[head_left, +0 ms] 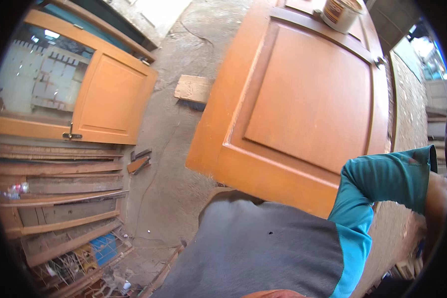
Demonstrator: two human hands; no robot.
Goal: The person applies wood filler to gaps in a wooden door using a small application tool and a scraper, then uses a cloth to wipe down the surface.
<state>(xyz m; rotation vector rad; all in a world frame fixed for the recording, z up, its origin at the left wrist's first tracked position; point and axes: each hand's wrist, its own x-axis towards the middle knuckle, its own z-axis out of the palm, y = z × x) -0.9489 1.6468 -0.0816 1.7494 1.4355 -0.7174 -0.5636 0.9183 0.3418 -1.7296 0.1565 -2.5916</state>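
A brown-orange wooden panelled door (308,99) lies in front of me, its near edge close to my body. On its far end stands a tub (341,17), pale with a brown-and-red label. A dark metal knob (380,62) sits on the door's right edge. My right arm, in a teal sleeve, reaches across to the right rim of the view. My right hand (438,196) is at that rim, off to the right of the door; its fingers are partly cut off and dark, and whatever it may hold is hidden. My left hand does not appear.
To the left stands another orange wooden door with a glass pane (116,94) and a handle. Below it are stacked timber boards (54,169). Wood offcuts (139,161) lie on the concrete floor. A wooden block (193,88) protrudes beside the lying door.
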